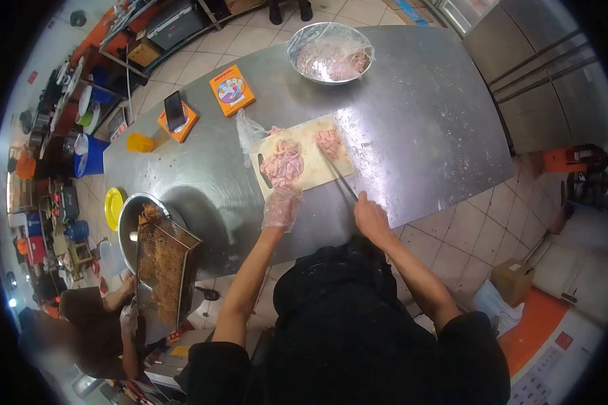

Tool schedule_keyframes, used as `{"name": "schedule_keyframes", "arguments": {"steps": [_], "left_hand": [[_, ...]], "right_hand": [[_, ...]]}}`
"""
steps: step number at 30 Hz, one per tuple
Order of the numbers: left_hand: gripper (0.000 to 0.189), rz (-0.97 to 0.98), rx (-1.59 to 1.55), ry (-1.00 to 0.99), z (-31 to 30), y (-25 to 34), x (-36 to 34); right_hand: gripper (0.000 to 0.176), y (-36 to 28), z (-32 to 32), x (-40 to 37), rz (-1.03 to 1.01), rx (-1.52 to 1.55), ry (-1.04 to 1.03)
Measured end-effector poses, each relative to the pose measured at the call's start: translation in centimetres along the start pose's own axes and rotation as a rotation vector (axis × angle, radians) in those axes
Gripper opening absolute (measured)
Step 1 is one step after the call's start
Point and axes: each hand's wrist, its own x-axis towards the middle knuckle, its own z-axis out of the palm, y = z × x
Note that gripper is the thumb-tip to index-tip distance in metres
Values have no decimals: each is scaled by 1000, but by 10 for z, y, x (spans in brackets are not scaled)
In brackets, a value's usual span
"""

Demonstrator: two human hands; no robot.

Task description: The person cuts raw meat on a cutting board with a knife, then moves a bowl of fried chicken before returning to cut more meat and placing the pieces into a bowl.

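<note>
A white cutting board (310,173) lies on the steel table. On its left half sits a heap of raw pale-pink meat (283,165), and a smaller pile of cut meat (327,142) is at its upper right. My left hand (282,208), in a clear plastic glove, rests at the board's near edge, just below the heap; its fingers look laid out rather than curled, though the glove blurs them. My bare right hand (372,217) is closed round the handle of a knife (341,177). The blade reaches over the board, its tip beside the smaller pile.
A plastic-covered metal bowl of meat (331,54) stands at the far edge. Orange boxes (232,90), a phone (175,111) and a yellow cup (140,142) are left. At lower left, a co-worker holds a wire basket of fried food (163,266) over a metal bowl (130,214).
</note>
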Motion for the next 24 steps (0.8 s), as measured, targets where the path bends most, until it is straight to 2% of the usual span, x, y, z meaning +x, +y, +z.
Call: {"name": "schedule_keyframes", "arguments": {"steps": [2, 6, 8, 9, 11, 12, 14, 15, 17, 18, 19, 20, 21, 22, 24], "left_hand": [[15, 169, -229, 239, 3, -9, -1], [14, 140, -243, 93, 3, -16, 13], [17, 34, -201, -23, -5, -13, 19], [17, 42, -196, -20, -20, -6, 27], [22, -108, -287, -51, -50, 8, 46], [22, -109, -288, -56, -63, 14, 54], [29, -153, -456, 152, -81, 20, 74], [29, -152, -457, 152, -76, 18, 83], [33, -327, -1025, 126, -71, 20, 97], [37, -323, -1334, 147, -85, 37, 94], [37, -321, -1334, 148, -68, 32, 97], [35, -399, -1185, 150, -35, 20, 102], [32, -475, -1034, 151, -38, 25, 102], [38, -437, -673, 156, -38, 33, 93], [40, -368, -602, 210, 6, 19, 90]], "right_hand": [[19, -2, -5, 3, 3, 27, 47], [20, -9, -4, -6, -29, 42, -6], [23, -4, 0, -10, -67, 86, -26], [23, -3, -2, -11, -66, 89, -17], [26, 0, -4, -15, -4, 138, 8], [26, 2, -4, -15, -1, 139, 4], [27, 6, -3, -13, 38, 163, 59], [27, 6, -5, -13, 39, 163, 60], [27, 4, -11, -12, 65, 179, 81], [27, 3, -12, -10, 65, 180, 84], [27, 1, -13, -8, 66, 188, 96], [27, -1, -14, -6, 65, 196, 108], [27, -5, -14, -5, 65, 197, 107], [27, -8, -14, -3, 51, 191, 115], [27, -13, -11, -1, 36, 181, 119]]}}
